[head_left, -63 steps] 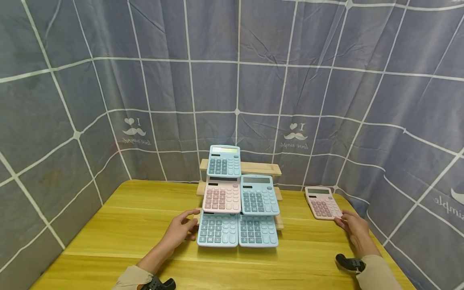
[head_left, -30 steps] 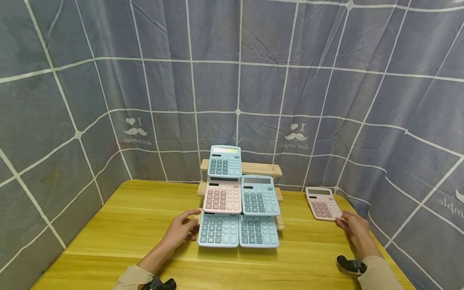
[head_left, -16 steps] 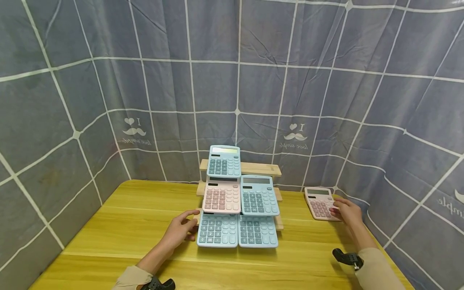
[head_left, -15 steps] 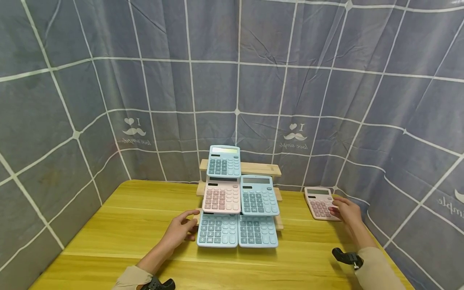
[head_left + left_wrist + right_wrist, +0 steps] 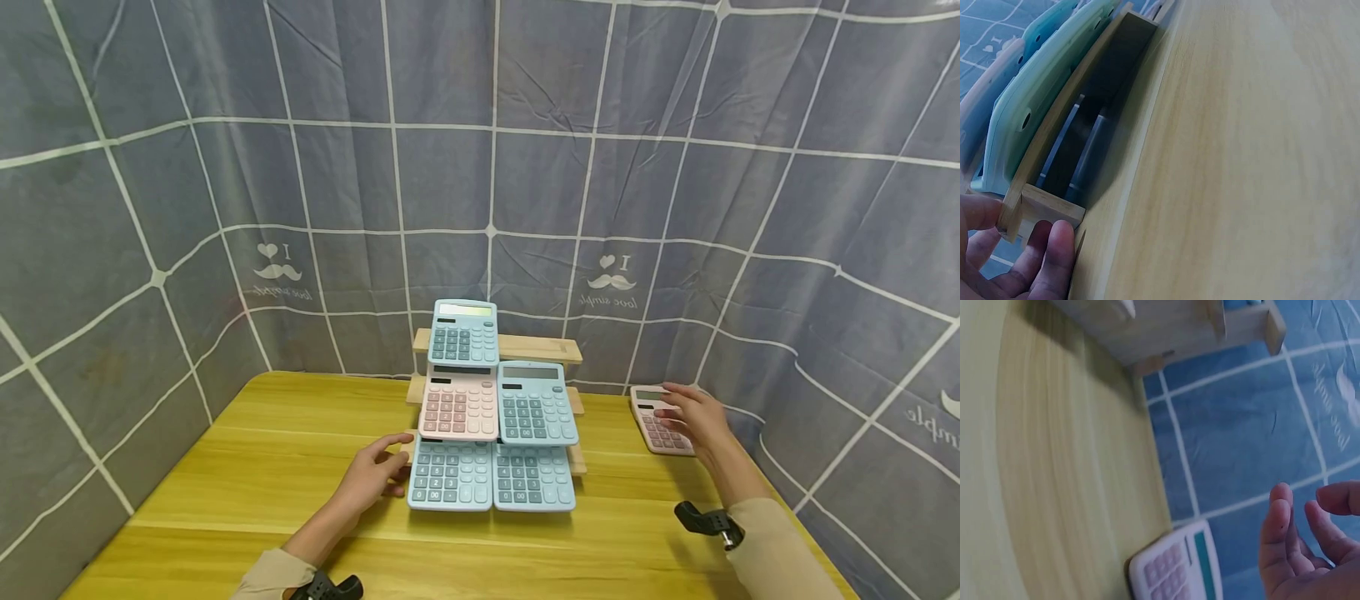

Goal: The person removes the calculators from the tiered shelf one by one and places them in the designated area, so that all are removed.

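A tiered wooden stand [image 5: 517, 346] holds several light-blue calculators [image 5: 540, 404] and a pink calculator [image 5: 459, 404] on its steps. My left hand [image 5: 372, 475] is at the stand's lower left end; in the left wrist view its thumb and fingers [image 5: 1057, 256] hold the corner of the wooden frame [image 5: 1054, 203]. Another pink calculator [image 5: 651, 421] lies face up at the table's right back. Above its right side hovers my right hand [image 5: 697, 421], hiding part of it. In the right wrist view the fingers [image 5: 1275, 534] are loosely bent, with nothing between them and the thumb.
The yellow wood-grain table [image 5: 300, 433] is backed and flanked by a grey curtain [image 5: 525, 183] with white lines. A black wrist strap mount [image 5: 705, 521] sits on the right wrist, another [image 5: 330, 587] on the left.
My right hand has risen from the pink calculator's lower right corner and moved forward and left over it. The left hand and the stand stay where they were.
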`<state>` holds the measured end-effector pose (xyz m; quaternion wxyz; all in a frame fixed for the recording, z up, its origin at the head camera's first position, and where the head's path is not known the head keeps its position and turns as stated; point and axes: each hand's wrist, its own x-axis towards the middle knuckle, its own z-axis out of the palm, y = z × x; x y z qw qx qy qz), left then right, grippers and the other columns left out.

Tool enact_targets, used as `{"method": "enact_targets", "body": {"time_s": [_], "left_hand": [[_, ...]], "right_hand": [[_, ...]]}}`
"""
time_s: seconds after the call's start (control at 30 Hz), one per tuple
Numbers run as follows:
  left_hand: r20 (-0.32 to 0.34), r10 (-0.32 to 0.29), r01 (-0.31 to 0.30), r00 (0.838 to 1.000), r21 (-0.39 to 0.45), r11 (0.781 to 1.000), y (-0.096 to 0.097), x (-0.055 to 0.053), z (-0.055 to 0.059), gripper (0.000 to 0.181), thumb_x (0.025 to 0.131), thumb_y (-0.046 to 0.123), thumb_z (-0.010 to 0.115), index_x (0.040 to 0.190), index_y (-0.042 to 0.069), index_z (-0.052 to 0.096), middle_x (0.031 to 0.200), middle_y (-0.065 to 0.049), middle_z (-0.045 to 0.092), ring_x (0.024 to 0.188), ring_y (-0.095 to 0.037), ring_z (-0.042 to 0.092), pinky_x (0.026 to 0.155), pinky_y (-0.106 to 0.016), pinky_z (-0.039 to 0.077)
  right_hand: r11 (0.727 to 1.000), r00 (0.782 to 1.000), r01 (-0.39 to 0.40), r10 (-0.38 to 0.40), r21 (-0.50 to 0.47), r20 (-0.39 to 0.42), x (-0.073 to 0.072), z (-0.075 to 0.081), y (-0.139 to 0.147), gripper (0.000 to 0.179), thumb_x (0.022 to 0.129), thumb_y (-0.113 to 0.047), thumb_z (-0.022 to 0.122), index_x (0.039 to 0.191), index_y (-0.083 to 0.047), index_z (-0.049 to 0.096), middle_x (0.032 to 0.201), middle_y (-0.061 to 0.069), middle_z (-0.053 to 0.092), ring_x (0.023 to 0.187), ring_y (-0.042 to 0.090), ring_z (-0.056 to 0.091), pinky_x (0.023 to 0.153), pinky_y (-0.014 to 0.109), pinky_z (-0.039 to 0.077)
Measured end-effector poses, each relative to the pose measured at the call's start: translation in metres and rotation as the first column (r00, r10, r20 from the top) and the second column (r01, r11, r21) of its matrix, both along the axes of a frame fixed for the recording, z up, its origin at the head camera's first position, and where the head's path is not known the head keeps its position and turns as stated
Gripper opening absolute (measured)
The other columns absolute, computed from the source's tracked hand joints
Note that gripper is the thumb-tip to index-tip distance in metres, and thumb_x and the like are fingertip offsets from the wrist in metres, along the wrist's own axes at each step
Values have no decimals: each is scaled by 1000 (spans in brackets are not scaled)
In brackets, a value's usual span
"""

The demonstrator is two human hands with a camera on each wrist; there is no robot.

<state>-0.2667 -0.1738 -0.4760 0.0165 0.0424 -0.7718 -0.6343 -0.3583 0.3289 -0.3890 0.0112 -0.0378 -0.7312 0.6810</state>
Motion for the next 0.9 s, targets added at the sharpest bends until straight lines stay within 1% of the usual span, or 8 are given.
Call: {"method": "enact_targets", "body": {"time_s": [0.07, 0.1, 0.3, 0.47, 0.53, 0.67, 0.77, 0.9], "left_hand": [[0, -3, 3, 1000, 6, 1000, 0, 0, 0, 34, 101, 11, 57, 135, 8, 61, 99, -15, 66, 83, -21, 66, 66, -36, 60], [0, -4, 4, 1000, 9, 1000, 1, 0, 0, 34, 101, 10, 56, 135, 8, 61, 98, -15, 66, 82, -21, 66, 66, -36, 60], [6, -8, 7, 1000, 24, 1000, 1, 0, -1, 35, 101, 10, 56, 135, 8, 61, 97, -15, 65, 81, -21, 65, 65, -35, 60], [14, -14, 14, 1000, 32, 999, 2, 1, -1, 35, 101, 10, 56, 135, 8, 61, 98, -15, 65, 81, -20, 65, 66, -36, 61], [16, -16, 16, 1000, 34, 999, 3, 1, -1, 35, 101, 10, 56, 136, 8, 61, 98, -16, 65, 81, -21, 65, 66, -36, 61], [18, -17, 16, 1000, 39, 999, 2, 1, -1, 35, 101, 10, 56, 136, 8, 60, 98, -15, 65, 82, -21, 65, 66, -36, 61], [17, -18, 17, 1000, 38, 999, 2, 0, -1, 35, 101, 10, 56, 136, 8, 60, 97, -15, 65, 81, -21, 65, 66, -35, 60], [9, -21, 20, 1000, 34, 999, 0, -1, -1, 36, 102, 10, 55, 137, 8, 59, 96, -15, 64, 81, -21, 64, 65, -35, 60]], "right_hand": [[1000, 1000, -22, 22, -8, -4, 0, 4, -6, 52, 104, -16, 56, 149, 2, 40, 91, -17, 65, 79, 10, 72, 72, 23, 60], [999, 1000, -31, 31, -9, -7, 0, 6, -9, 52, 104, -16, 56, 150, 3, 39, 92, -17, 66, 79, 10, 72, 72, 23, 60], [998, 997, -65, 65, 15, -39, 0, 17, -29, 44, 104, -17, 56, 143, 1, 47, 95, -14, 68, 81, 12, 72, 71, 23, 59], [996, 995, -85, 86, 38, -44, 0, 21, -46, 46, 104, -15, 55, 145, 4, 45, 96, -12, 68, 82, 12, 72, 74, 25, 60], [993, 994, -96, 99, 66, -42, 0, 23, -52, 47, 104, -17, 55, 146, 3, 45, 97, -12, 68, 83, 11, 72, 75, 26, 60], [987, 992, -112, 118, 113, -44, 0, 28, -66, 47, 105, -19, 55, 146, 0, 45, 113, -2, 66, 86, 11, 72, 80, 28, 59], [985, 990, -126, 132, 116, -45, -2, 33, -77, 48, 105, -19, 54, 148, 0, 44, 123, 5, 63, 86, 11, 72, 80, 28, 59], [985, 988, -140, 145, 103, -50, -7, 38, -92, 48, 103, -17, 56, 147, 1, 46, 125, 10, 64, 84, 12, 72, 76, 26, 59]]}}
